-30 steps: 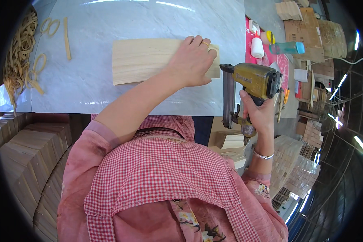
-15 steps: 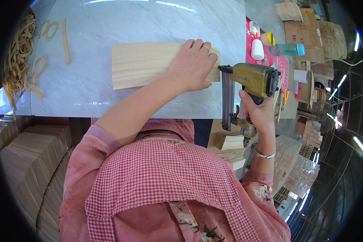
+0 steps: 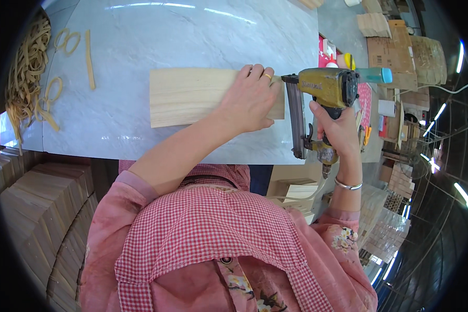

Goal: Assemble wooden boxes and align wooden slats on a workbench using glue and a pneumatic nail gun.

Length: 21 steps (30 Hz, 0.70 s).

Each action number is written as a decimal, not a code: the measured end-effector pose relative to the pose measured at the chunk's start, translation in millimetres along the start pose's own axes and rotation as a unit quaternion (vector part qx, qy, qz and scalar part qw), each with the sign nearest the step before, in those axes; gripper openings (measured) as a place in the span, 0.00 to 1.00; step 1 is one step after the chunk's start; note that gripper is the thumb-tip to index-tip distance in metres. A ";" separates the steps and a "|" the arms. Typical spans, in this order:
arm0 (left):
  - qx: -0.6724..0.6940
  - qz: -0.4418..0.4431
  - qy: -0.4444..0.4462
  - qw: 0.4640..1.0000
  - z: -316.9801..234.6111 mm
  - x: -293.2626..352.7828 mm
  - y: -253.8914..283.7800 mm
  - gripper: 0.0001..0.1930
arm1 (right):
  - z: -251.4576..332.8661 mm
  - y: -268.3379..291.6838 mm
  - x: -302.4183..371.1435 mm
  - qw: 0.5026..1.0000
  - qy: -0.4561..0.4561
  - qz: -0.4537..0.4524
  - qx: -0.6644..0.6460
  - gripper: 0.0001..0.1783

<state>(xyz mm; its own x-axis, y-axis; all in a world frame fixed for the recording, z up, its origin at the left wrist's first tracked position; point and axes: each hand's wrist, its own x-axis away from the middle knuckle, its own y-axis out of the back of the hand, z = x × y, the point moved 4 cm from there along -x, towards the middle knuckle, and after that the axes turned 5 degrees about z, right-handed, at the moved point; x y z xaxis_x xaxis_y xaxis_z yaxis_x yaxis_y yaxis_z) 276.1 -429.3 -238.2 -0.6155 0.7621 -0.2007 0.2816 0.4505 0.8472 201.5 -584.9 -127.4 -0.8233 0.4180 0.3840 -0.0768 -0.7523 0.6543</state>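
Observation:
A pale, thin wooden board [image 3: 187, 96] lies on the grey marbled tabletop, its long side running left to right. My left hand [image 3: 249, 99] presses across its right part, fingers over the far edge and thumb by the near edge. In my right hand [image 3: 338, 130] is a yellow and black nail gun [image 3: 322, 88], gripped by its handle. The gun's nose meets the board's right end near the far corner. Whether the trigger is pressed is hidden by my fingers.
Tan strips [image 3: 23, 78] hang in a heap at the table's left edge, with loose loops [image 3: 49, 99] beside them. Stacked wooden pieces [image 3: 41, 203] stand below left. A teal bottle [image 3: 374, 75] and a white glue bottle [image 3: 332, 62] sit beyond the gun, near cardboard boxes [image 3: 392, 52].
The nail gun has moved away from me, from the middle of the board's right end toward its far corner. My left hand keeps its place on the board. The whole view has shifted slightly.

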 end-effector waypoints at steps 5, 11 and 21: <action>-0.007 -0.027 -0.011 1.000 2.1 -0.8 -3.8 0.29 | 3.1 1.7 -6.4 1.000 -0.007 0.013 0.009 0.13; -0.001 -0.007 -0.006 1.000 1.7 -1.6 -3.4 0.29 | 8.3 10.1 -16.7 0.999 0.000 0.036 0.025 0.14; 0.001 -0.015 -0.011 1.000 1.5 -0.2 -1.7 0.30 | 26.3 27.7 -42.7 0.988 -0.022 0.116 0.102 0.16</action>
<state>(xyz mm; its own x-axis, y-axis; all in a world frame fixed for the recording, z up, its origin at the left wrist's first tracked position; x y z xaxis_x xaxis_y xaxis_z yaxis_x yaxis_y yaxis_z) 276.9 -429.5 -240.3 -0.6073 0.7583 -0.2371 0.2652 0.4748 0.8392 249.2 -610.2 -108.6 -0.7796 0.2720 0.5642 0.2300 -0.7134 0.6619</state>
